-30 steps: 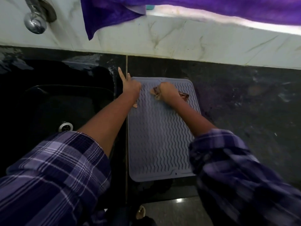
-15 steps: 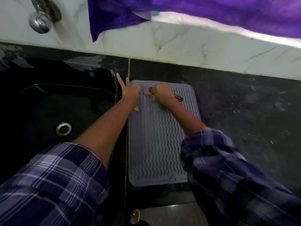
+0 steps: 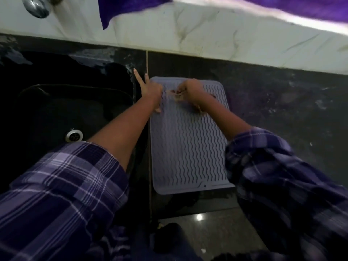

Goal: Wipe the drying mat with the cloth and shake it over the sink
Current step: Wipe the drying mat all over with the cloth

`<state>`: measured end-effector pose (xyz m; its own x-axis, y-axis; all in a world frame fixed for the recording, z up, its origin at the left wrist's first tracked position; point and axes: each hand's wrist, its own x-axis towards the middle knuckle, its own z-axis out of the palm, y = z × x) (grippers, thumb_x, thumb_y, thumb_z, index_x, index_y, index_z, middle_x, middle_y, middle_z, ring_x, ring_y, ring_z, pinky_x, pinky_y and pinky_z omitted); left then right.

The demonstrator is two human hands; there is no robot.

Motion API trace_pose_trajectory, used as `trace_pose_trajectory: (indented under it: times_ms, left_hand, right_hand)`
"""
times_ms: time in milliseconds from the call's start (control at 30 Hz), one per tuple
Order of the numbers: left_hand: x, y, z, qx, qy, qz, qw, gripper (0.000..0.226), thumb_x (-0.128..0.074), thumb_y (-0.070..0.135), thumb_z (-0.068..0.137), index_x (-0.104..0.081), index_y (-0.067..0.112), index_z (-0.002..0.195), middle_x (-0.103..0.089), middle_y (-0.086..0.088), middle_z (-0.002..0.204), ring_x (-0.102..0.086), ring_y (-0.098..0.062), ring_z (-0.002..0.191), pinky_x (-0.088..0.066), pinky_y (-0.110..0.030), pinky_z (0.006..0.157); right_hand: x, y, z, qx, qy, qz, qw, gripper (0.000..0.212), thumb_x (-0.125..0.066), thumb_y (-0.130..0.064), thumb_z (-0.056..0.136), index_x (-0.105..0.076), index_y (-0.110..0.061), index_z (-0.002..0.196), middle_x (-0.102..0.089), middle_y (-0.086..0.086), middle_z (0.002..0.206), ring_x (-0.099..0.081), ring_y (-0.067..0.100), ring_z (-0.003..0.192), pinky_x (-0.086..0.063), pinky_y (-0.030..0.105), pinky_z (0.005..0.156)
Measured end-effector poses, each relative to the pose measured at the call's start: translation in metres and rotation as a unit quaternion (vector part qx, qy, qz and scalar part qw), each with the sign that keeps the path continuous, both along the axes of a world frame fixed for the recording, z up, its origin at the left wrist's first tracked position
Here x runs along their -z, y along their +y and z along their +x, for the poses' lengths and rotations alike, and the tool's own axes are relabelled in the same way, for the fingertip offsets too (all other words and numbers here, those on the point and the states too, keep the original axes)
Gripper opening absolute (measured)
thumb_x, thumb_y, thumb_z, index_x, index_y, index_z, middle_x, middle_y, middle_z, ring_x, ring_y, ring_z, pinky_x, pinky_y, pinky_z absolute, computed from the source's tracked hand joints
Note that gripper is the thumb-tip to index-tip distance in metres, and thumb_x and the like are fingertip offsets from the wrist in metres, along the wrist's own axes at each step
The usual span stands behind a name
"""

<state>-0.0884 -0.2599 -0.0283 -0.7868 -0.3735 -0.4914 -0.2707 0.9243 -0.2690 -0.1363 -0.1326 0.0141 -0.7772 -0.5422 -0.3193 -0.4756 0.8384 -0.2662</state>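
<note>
the drying mat [image 3: 190,140] lies flat on the dark counter [image 3: 282,113], its left edge just beside the sink [image 3: 56,110], and everything here is placed from that mat. at its far end the right hand [image 3: 192,89] is clenched around a small brownish cloth [image 3: 176,96], pressing it into the wavy ridges; the blur makes the cloth's exact shape hard to read, so it's likely bunched rather than folded. the left hand [image 3: 150,91] pins the mat's far left corner, two fingers stretched straight out past the edge toward the sink, thumb resting on the ridges. good wiping here would mean following the grooves lengthwise, far end down to the near end, with that left hand bearing down so the mat doesn't creep. most of the mat nearer the person looks not yet covered. beyond the mat runs a pale marble backsplash [image 3: 207,38] with a purple towel [image 3: 128,8] draped over it; far left of the mat a chrome tap [image 3: 37,6] overhangs the sink, whose drain [image 3: 74,135] shows below.
</note>
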Motion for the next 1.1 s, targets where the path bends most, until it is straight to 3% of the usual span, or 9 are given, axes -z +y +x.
trace_pose_trajectory:
  times_ms: [133, 333, 400, 500, 600, 700, 833, 967, 1100]
  left_hand:
    - [0.003, 0.003, 0.000, -0.006, 0.008, 0.004, 1.000, 0.093, -0.078, 0.057, 0.065, -0.044, 0.018, 0.142, -0.033, -0.011, 0.155, 0.001, -0.038, 0.149, 0.004, -0.077, 0.103]
    - [-0.014, 0.014, 0.009, 0.010, 0.004, -0.035, 0.999, 0.057, -0.077, 0.050, 0.072, -0.063, 0.021, 0.119, -0.046, -0.012, 0.147, -0.013, -0.035, 0.148, 0.003, -0.074, 0.107]
    - [-0.014, 0.025, 0.024, 0.032, 0.060, -0.034, 0.997, 0.007, -0.068, 0.030, 0.087, -0.066, 0.023, 0.089, -0.069, -0.002, 0.113, -0.041, -0.030, 0.135, 0.000, -0.069, 0.113]
    - [-0.016, 0.042, 0.048, 0.027, 0.061, -0.056, 0.996, 0.036, -0.053, 0.009, 0.094, -0.051, 0.019, 0.059, -0.051, 0.005, 0.062, -0.048, -0.027, 0.128, 0.002, -0.067, 0.114]
    - [-0.009, 0.051, 0.066, 0.029, 0.100, 0.007, 0.995, 0.018, -0.050, 0.013, 0.095, -0.068, 0.014, 0.099, -0.068, -0.003, 0.100, -0.038, -0.029, 0.136, 0.002, -0.071, 0.111]
    - [-0.003, 0.055, 0.075, 0.081, 0.041, 0.002, 0.996, 0.068, -0.063, 0.042, 0.088, -0.039, 0.018, 0.146, -0.032, -0.009, 0.155, -0.010, -0.035, 0.148, 0.004, -0.074, 0.107]
    - [-0.001, 0.059, 0.080, 0.058, 0.014, 0.058, 0.997, 0.057, -0.071, 0.045, 0.079, -0.059, 0.019, 0.127, -0.051, -0.006, 0.140, -0.023, -0.032, 0.144, 0.007, -0.074, 0.106]
    - [-0.005, 0.069, 0.089, 0.066, 0.075, 0.030, 0.995, 0.064, -0.056, 0.039, 0.093, -0.036, 0.010, 0.147, -0.040, -0.010, 0.150, -0.023, -0.032, 0.144, 0.004, -0.062, 0.114]
    - [-0.009, 0.086, 0.102, 0.071, 0.099, -0.022, 0.992, 0.058, -0.062, 0.035, 0.090, -0.045, 0.016, 0.142, -0.041, -0.006, 0.148, -0.023, -0.032, 0.144, -0.004, -0.071, 0.111]
  right_hand:
    - [0.034, -0.002, 0.034, -0.009, 0.030, 0.060, 0.998, 0.029, -0.053, -0.022, 0.094, -0.061, -0.007, 0.117, -0.061, 0.013, 0.123, -0.056, 0.029, 0.119, -0.041, 0.037, 0.103]
    - [0.030, 0.074, 0.108, -0.086, -0.128, 0.144, 0.977, 0.032, -0.062, -0.015, 0.087, -0.065, -0.005, 0.117, -0.064, 0.014, 0.120, -0.060, 0.029, 0.112, -0.047, 0.036, 0.101]
    - [0.015, 0.084, 0.105, -0.099, -0.177, 0.136, 0.970, 0.029, -0.061, -0.008, 0.086, -0.068, -0.003, 0.113, -0.067, 0.013, 0.117, -0.062, 0.027, 0.108, -0.049, 0.037, 0.101]
    - [-0.003, 0.064, 0.074, -0.038, -0.142, 0.056, 0.988, 0.027, -0.066, -0.015, 0.084, -0.068, -0.002, 0.108, -0.068, 0.009, 0.108, -0.062, 0.023, 0.101, -0.048, 0.042, 0.101]
    - [0.005, 0.045, 0.061, 0.060, -0.054, 0.000, 0.997, 0.043, -0.068, -0.025, 0.084, -0.062, -0.002, 0.119, -0.061, 0.013, 0.123, -0.055, 0.029, 0.118, -0.041, 0.043, 0.108]
    - [0.024, 0.048, 0.079, 0.029, -0.044, 0.016, 0.998, 0.036, -0.063, -0.017, 0.088, -0.063, -0.001, 0.120, -0.061, 0.016, 0.126, -0.056, 0.031, 0.119, -0.043, 0.037, 0.105]
    - [0.031, 0.094, 0.128, -0.036, -0.094, 0.067, 0.993, 0.042, -0.069, -0.020, 0.084, -0.063, -0.004, 0.122, -0.061, 0.012, 0.128, -0.056, 0.026, 0.119, -0.041, 0.033, 0.106]
    - [0.026, 0.118, 0.158, -0.108, -0.152, 0.183, 0.965, 0.034, -0.065, -0.015, 0.086, -0.063, 0.002, 0.116, -0.062, 0.012, 0.121, -0.058, 0.028, 0.113, -0.045, 0.033, 0.099]
    - [0.001, 0.091, 0.121, -0.070, -0.176, 0.108, 0.976, 0.039, -0.072, -0.022, 0.080, -0.066, -0.004, 0.114, -0.066, 0.011, 0.114, -0.059, 0.029, 0.111, -0.047, 0.037, 0.098]
